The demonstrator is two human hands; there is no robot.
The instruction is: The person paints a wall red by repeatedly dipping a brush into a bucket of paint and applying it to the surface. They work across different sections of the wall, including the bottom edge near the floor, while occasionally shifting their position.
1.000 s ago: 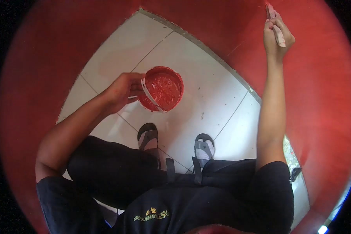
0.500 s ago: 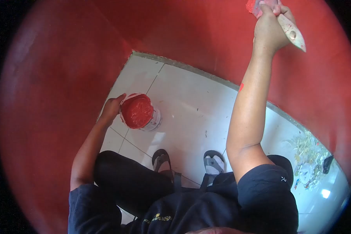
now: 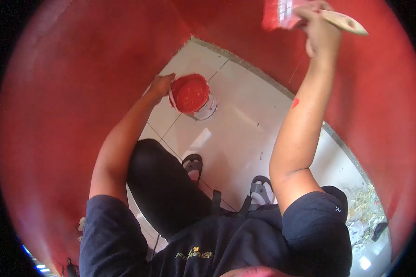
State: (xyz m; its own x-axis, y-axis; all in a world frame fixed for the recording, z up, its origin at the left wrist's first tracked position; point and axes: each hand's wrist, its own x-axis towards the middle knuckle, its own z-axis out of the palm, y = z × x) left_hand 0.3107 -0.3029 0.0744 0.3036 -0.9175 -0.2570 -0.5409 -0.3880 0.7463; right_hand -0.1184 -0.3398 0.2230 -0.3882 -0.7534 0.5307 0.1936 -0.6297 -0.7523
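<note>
My right hand point(image 3: 321, 32) is raised at the upper right, its fingers closed round a wide paintbrush point(image 3: 344, 22) with a pale wooden handle. The brush's bristle end is coated in red and points left, close to the red wall point(image 3: 245, 27); whether it touches cannot be made out. Lower and to the left, my left hand point(image 3: 162, 86) grips the rim of a white paint bucket point(image 3: 205, 107). Red paint point(image 3: 189, 93) lies inside the bucket, which tilts a little. A red smear marks my right forearm.
Red walls meet in a corner above the pale tiled floor point(image 3: 235, 115), with a grey strip point(image 3: 245, 62) along their foot. Scraps and debris point(image 3: 365, 210) lie on the floor at the lower right. My sandalled feet stand below the bucket.
My right hand has moved with the brush, whose handle now lies more level and whose bristle end shows more. The bucket and my left hand appear higher and farther right; the whole view has shifted.
</note>
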